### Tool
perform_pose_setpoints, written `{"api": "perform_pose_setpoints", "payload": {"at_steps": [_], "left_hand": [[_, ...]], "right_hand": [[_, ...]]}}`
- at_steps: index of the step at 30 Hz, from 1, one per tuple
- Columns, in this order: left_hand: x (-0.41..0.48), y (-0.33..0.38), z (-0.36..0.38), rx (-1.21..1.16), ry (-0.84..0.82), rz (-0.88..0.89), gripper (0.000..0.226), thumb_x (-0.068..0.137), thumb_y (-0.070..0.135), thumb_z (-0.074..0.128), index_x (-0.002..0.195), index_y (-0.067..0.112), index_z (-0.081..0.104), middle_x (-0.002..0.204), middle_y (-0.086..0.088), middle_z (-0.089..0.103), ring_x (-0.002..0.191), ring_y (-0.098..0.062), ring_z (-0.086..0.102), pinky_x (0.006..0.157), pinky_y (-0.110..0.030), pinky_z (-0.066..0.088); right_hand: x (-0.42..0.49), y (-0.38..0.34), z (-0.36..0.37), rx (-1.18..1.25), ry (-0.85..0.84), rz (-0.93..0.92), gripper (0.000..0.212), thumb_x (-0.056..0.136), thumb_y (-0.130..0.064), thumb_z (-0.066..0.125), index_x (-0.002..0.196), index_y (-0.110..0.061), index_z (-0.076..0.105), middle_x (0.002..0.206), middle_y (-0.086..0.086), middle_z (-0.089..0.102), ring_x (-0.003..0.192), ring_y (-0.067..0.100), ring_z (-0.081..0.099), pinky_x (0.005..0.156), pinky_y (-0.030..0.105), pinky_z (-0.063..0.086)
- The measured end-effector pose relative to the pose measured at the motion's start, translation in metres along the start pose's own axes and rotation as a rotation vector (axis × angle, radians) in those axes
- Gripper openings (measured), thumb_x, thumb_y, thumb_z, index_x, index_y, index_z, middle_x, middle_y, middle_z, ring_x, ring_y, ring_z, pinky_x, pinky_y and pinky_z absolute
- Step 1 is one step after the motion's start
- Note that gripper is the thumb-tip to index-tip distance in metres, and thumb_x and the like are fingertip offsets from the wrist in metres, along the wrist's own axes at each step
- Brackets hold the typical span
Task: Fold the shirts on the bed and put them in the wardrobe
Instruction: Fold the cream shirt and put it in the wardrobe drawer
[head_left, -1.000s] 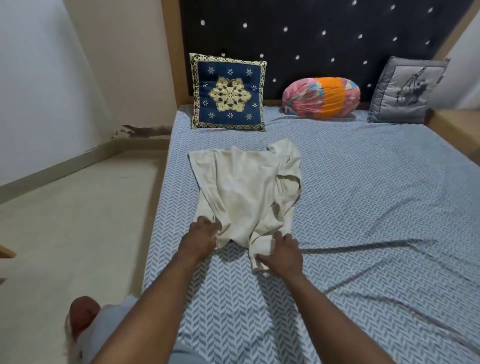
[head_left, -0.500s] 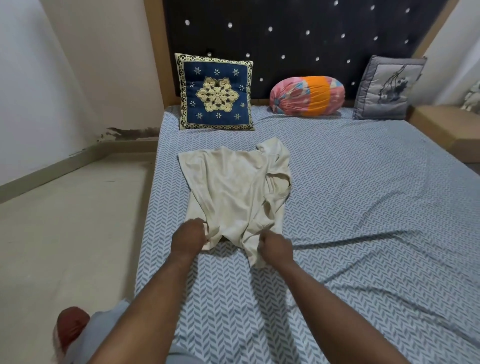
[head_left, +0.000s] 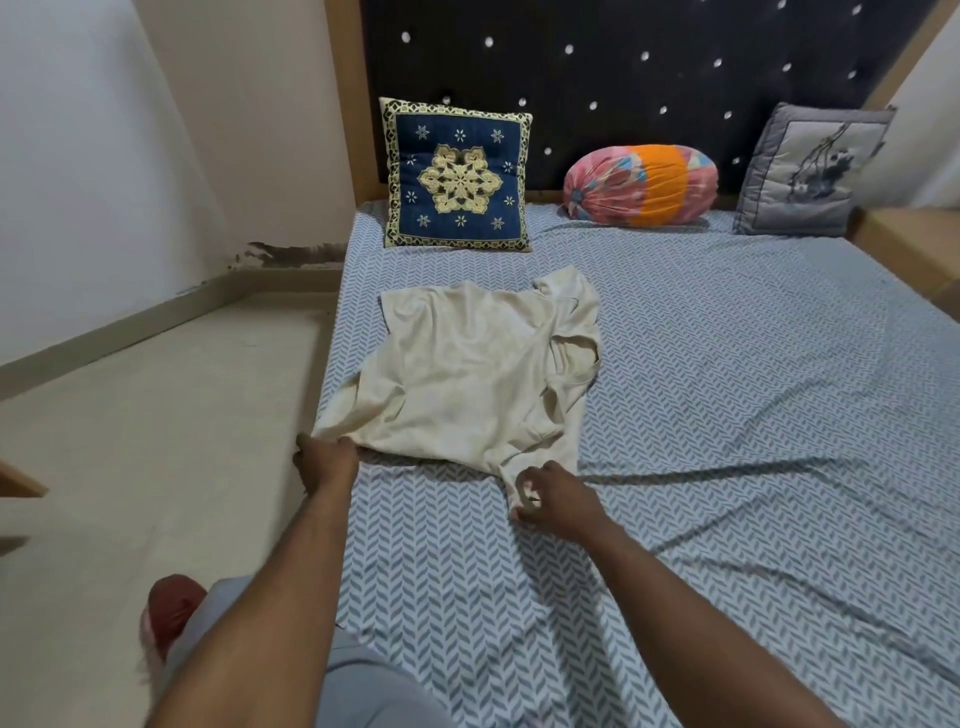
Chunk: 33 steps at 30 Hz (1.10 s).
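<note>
A cream shirt (head_left: 467, 374) lies crumpled on the left half of the bed (head_left: 727, 415), which has a blue-and-white herringbone sheet. My left hand (head_left: 327, 462) grips the shirt's near left corner at the bed's left edge and has it stretched outward. My right hand (head_left: 550, 493) pinches the shirt's near right corner, a narrow strip of cloth drawn toward me. The collar end lies bunched at the far right of the shirt. No wardrobe is in view.
A blue embroidered cushion (head_left: 457, 176), a pink and orange bolster (head_left: 639, 184) and a grey cushion (head_left: 810, 171) lean on the dark headboard. A wooden ledge (head_left: 914, 239) runs along the bed's right. Pale floor (head_left: 156, 441) lies left of the bed, with my red-shoed foot (head_left: 169, 613).
My left hand has pulled the shirt's near left corner out toward the bed's left edge, spreading the cloth wider. My right hand has stayed on the near right corner.
</note>
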<state>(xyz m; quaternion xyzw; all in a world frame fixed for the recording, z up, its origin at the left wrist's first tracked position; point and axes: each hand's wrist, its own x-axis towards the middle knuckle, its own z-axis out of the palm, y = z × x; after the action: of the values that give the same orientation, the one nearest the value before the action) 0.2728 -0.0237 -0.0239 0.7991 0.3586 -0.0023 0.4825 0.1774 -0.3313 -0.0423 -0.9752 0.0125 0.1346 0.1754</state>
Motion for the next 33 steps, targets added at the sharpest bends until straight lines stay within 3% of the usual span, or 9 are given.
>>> {"api": "perform_pose_setpoints", "payload": {"at_steps": [3,7,11,15,18,21,24,30,33], "left_hand": [[0.002,-0.008,-0.001,0.177,-0.141,0.118,0.064,0.085,0.023,0.065,0.141,0.009,0.038,0.138,-0.021,0.033,0.118,-0.044,0.049,0.101,-0.045,0.042],[0.009,-0.005,0.007,0.358,-0.33,0.389,0.06,0.085,0.021,0.066,0.138,0.004,0.044,0.142,-0.023,0.035,0.129,-0.037,0.041,0.105,-0.038,0.036],[0.012,0.004,0.01,0.481,-0.36,0.406,0.062,0.088,0.023,0.063,0.141,0.003,0.038,0.143,-0.024,0.035,0.13,-0.038,0.041,0.102,-0.039,0.037],[0.018,0.006,0.013,0.585,-0.353,0.357,0.057,0.087,0.027,0.063,0.135,0.003,0.044,0.136,-0.025,0.043,0.121,-0.041,0.049,0.095,-0.043,0.043],[0.019,-0.001,0.015,0.641,-0.386,0.449,0.034,0.086,0.023,0.06,0.116,0.006,0.058,0.125,-0.019,0.057,0.112,-0.035,0.055,0.088,-0.038,0.047],[0.009,-0.007,0.021,0.608,-0.39,0.522,0.033,0.088,0.026,0.06,0.117,0.012,0.062,0.122,-0.014,0.061,0.111,-0.032,0.057,0.087,-0.037,0.047],[-0.01,-0.009,0.031,0.498,-0.35,0.54,0.029,0.089,0.032,0.06,0.113,0.015,0.064,0.115,-0.011,0.064,0.106,-0.031,0.059,0.086,-0.039,0.049],[-0.034,-0.009,0.048,0.361,-0.288,0.506,0.034,0.091,0.042,0.061,0.108,0.013,0.064,0.112,-0.011,0.063,0.101,-0.031,0.06,0.081,-0.037,0.047],[-0.035,-0.006,0.052,0.429,-0.368,0.351,0.033,0.088,0.031,0.064,0.115,0.012,0.059,0.115,-0.012,0.063,0.105,-0.033,0.059,0.082,-0.035,0.046]], "right_hand": [[-0.004,-0.008,0.012,-0.083,0.104,-0.006,0.024,0.087,-0.032,0.055,0.109,-0.023,0.058,0.103,0.002,0.054,0.1,0.025,0.057,0.063,0.031,0.039],[0.001,0.009,-0.016,0.344,0.286,0.143,0.008,0.093,-0.018,0.05,0.097,-0.015,0.056,0.089,0.005,0.061,0.083,0.023,0.058,0.067,0.032,0.038],[-0.005,0.105,-0.072,1.0,0.883,0.768,0.028,0.08,-0.017,0.047,0.104,-0.008,0.059,0.095,0.016,0.062,0.079,0.031,0.061,0.065,0.042,0.049],[-0.046,0.194,-0.068,1.183,1.166,1.208,0.054,0.076,-0.015,0.042,0.126,-0.004,0.058,0.125,0.022,0.062,0.111,0.037,0.062,0.091,0.045,0.053],[-0.07,0.193,-0.061,1.218,1.129,1.209,0.055,0.085,-0.017,0.04,0.135,0.003,0.05,0.135,0.026,0.054,0.118,0.039,0.057,0.091,0.038,0.049],[-0.086,0.195,-0.066,1.157,0.967,1.085,0.04,0.09,-0.006,0.047,0.127,0.007,0.055,0.126,0.03,0.059,0.087,0.032,0.064,0.073,0.035,0.046],[-0.083,0.218,-0.072,1.196,1.134,1.183,0.04,0.084,-0.004,0.044,0.12,-0.009,0.062,0.12,0.02,0.064,0.069,0.027,0.062,0.062,0.034,0.05],[-0.095,0.189,-0.07,0.821,0.787,1.202,0.055,0.092,-0.027,0.05,0.143,-0.006,0.038,0.146,0.022,0.04,0.133,0.039,0.042,0.108,0.047,0.035],[-0.072,0.157,-0.065,0.56,0.878,0.989,0.042,0.085,-0.016,0.058,0.124,-0.005,0.05,0.131,0.026,0.048,0.122,0.042,0.046,0.099,0.048,0.04]]}}
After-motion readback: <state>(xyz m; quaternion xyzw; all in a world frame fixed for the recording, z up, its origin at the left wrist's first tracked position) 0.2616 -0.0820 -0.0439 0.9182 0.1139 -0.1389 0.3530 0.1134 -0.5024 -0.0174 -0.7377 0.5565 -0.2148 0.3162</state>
